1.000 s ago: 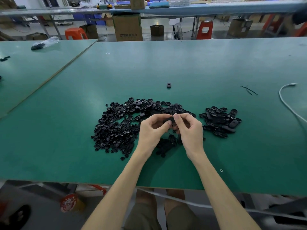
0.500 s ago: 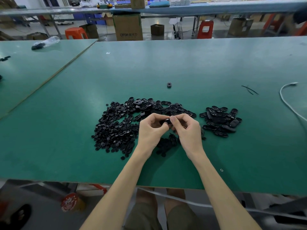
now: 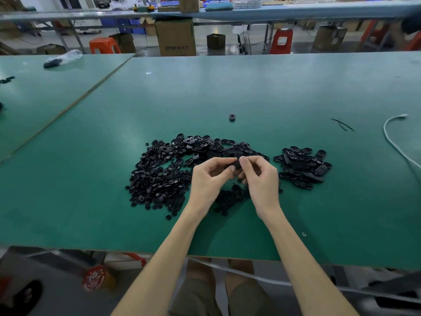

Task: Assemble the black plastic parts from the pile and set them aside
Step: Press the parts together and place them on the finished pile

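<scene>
at the far left, on the neighbouring counter (image 3: pixel 34 99), a clear plastic bag (image 3: pixel 62 58) with something dark inside is seen, and an orange stool (image 3: pixel 103 45) stands behind it. on the main green counter (image 3: pixel 227 87) the loose pile (image 3: pixel 159 176) of small black plastic parts is spread left of centre, discs and oval shells mixed together. behind it a cardboard box (image 3: pixel 176 37) is printed with "qtor", followed by characters too blurred to be read; no other writing can be made out. just right of the pile the left hand (image 3: pixel 208 181) is held above the counter, its fingers (image 3: pixel 222 160) curled and pinching one end of a black part (image 3: pixel 234 165); the other end is pinched by the curled fingers of the right hand (image 3: pixel 262 179). whether two pieces are being pressed together there cannot be told, as the part is mostly hidden. further back a single part (image 3: pixel 232 117) lies alone. the part is judged to be light, stiff and smooth, so it is best taken at its ends or long edges with the fingertips, pressure being kept square lest it spring out of the pinch. to the right a smaller heap (image 3: pixel 303 166) of oval pieces, probably finished ones, is set apart, then black ties (image 3: pixel 341 124) and a white cable (image 3: pixel 390 137).
</scene>
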